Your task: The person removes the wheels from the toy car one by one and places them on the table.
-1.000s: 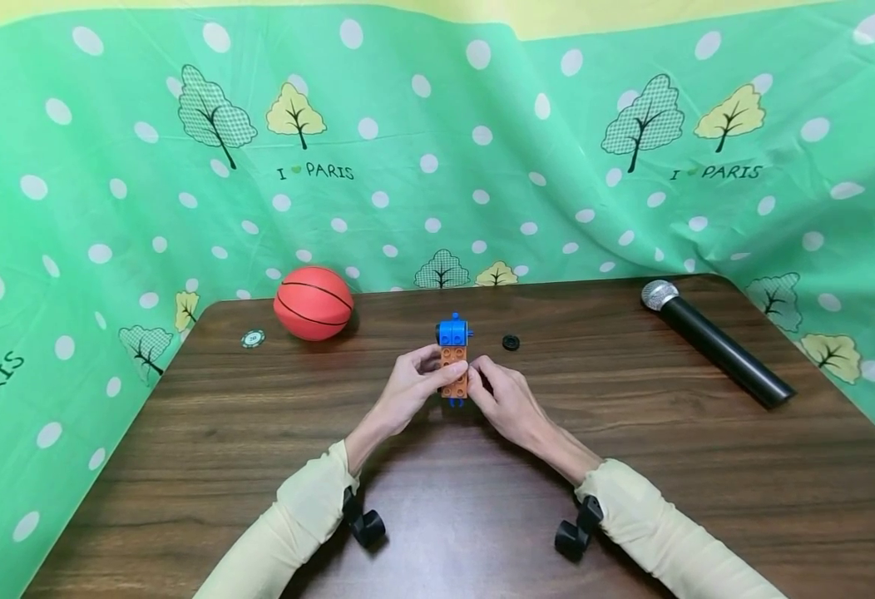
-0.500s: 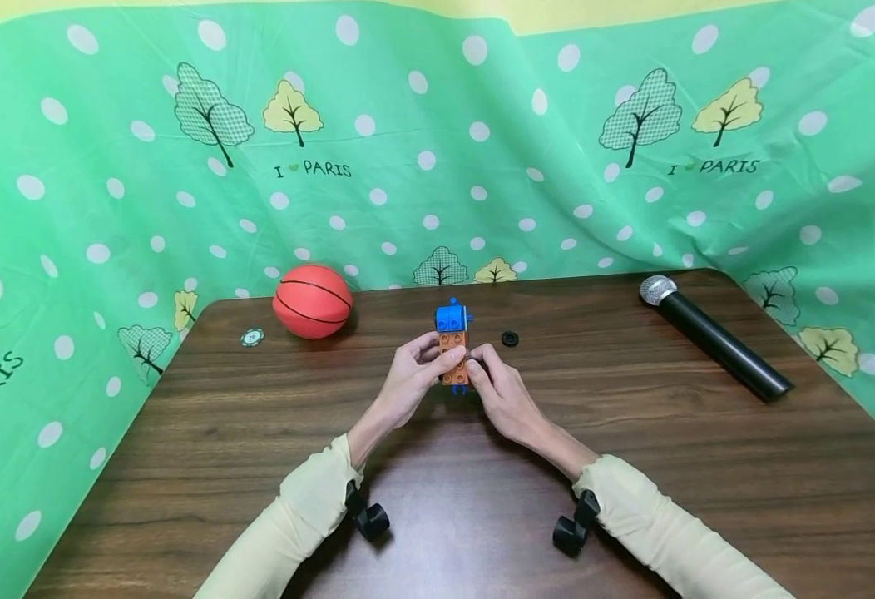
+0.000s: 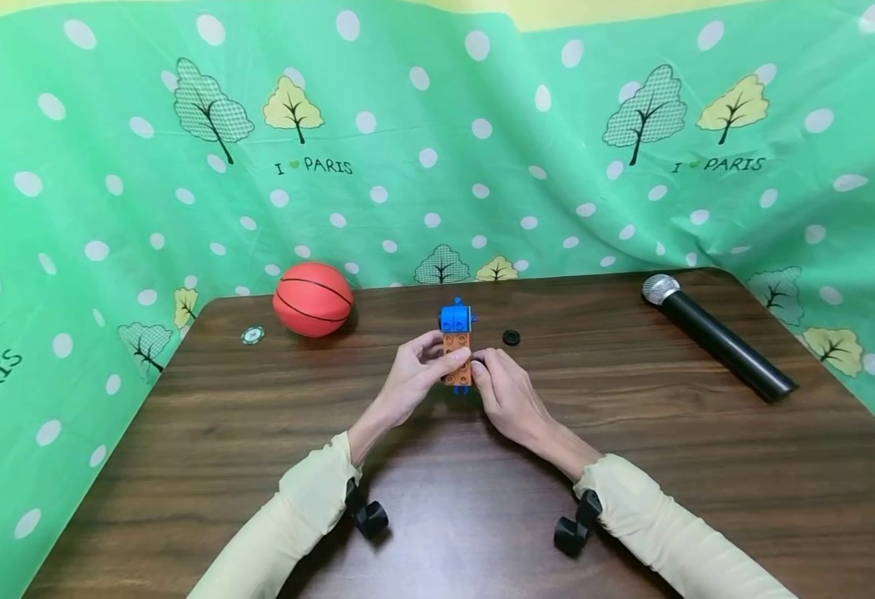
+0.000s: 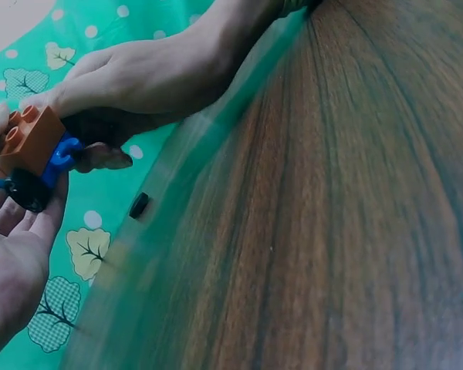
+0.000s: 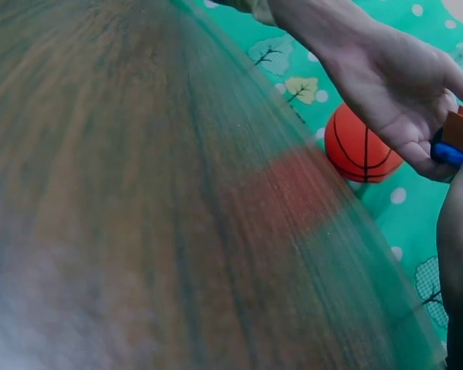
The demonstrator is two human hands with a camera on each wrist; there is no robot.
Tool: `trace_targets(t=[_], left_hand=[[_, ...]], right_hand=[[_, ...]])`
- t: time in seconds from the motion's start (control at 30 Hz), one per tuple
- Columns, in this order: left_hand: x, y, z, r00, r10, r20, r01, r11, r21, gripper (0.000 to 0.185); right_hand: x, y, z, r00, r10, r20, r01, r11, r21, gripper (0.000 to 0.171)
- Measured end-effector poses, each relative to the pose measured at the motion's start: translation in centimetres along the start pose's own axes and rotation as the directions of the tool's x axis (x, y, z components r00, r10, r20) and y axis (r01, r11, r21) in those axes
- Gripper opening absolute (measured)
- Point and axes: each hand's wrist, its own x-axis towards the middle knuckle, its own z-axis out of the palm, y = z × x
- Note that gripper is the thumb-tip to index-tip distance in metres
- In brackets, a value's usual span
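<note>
A toy car [image 3: 457,343] of orange and blue building blocks is held up over the table in the head view. My left hand [image 3: 409,376] grips its orange part, thumb across the studs. At the car's right side my right hand [image 3: 511,395] pinches a small black piece that looks like a wheel, mostly hidden by the fingers. The left wrist view shows a black wheel [image 4: 28,190] and a blue hitch on the car [image 4: 32,142]. Beyond the right hand, a loose black wheel [image 3: 511,338] lies on the table.
A red basketball [image 3: 313,299] and a poker chip [image 3: 253,335] are at the back left of the wooden table [image 3: 475,516]. Toward the right lies a black microphone [image 3: 722,337]. A green dotted cloth [image 3: 378,158] hangs behind the table's far edge.
Both hands and the toy car have shifted slightly up in the head view. The right hand's fingers stay by the car's right side. Objects on the table have not moved.
</note>
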Motion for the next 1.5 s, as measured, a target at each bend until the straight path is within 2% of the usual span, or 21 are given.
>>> trace_targets(t=[0.1, 0.2, 0.4, 0.57, 0.97, 1.2, 1.33, 1.5], left_hand=[[0.0, 0.0, 0.0, 1.000, 0.001, 0.029, -0.001, 1.000, 0.025, 0.041], [-0.1, -0.2, 0.0, 0.999, -0.006, 0.035, 0.005, 1.000, 0.030, 0.040], [-0.2, -0.4, -0.2, 1.000, -0.013, 0.028, 0.013, 1.000, 0.027, 0.039], [-0.1, -0.8, -0.4, 0.999, -0.013, 0.032, 0.013, 1.000, 0.018, 0.040], [-0.1, -0.9, -0.5, 0.999, -0.036, 0.033, 0.036, 0.999, -0.005, 0.041], [0.0, -1.0, -0.6, 0.998, -0.038, 0.040, 0.038, 0.999, 0.003, 0.037], [-0.1, -1.0, -0.5, 0.999, -0.022, 0.030, 0.023, 1.000, -0.019, 0.035], [0.0, -0.8, -0.3, 1.000, 0.020, -0.009, -0.020, 1.000, -0.009, 0.038]], right_hand=[[-0.1, 0.3, 0.0, 0.997, -0.073, -0.027, 0.071, 0.995, -0.075, 0.048], [-0.1, 0.4, 0.0, 0.993, -0.111, -0.030, 0.108, 0.989, -0.097, 0.041], [0.1, 0.6, 0.0, 0.992, -0.126, -0.012, 0.124, 0.986, -0.115, 0.015], [0.4, 0.7, -0.1, 0.988, -0.152, 0.001, 0.151, 0.982, -0.111, 0.007], [0.5, 0.9, -0.1, 0.984, -0.173, 0.041, 0.176, 0.980, -0.091, 0.009], [0.5, 0.9, -0.2, 0.987, -0.150, 0.061, 0.155, 0.983, -0.095, 0.009], [0.3, 0.6, -0.3, 0.995, -0.082, 0.058, 0.086, 0.993, -0.080, 0.010], [0.4, 0.2, -0.2, 1.000, 0.018, 0.017, -0.018, 1.000, -0.008, 0.012]])
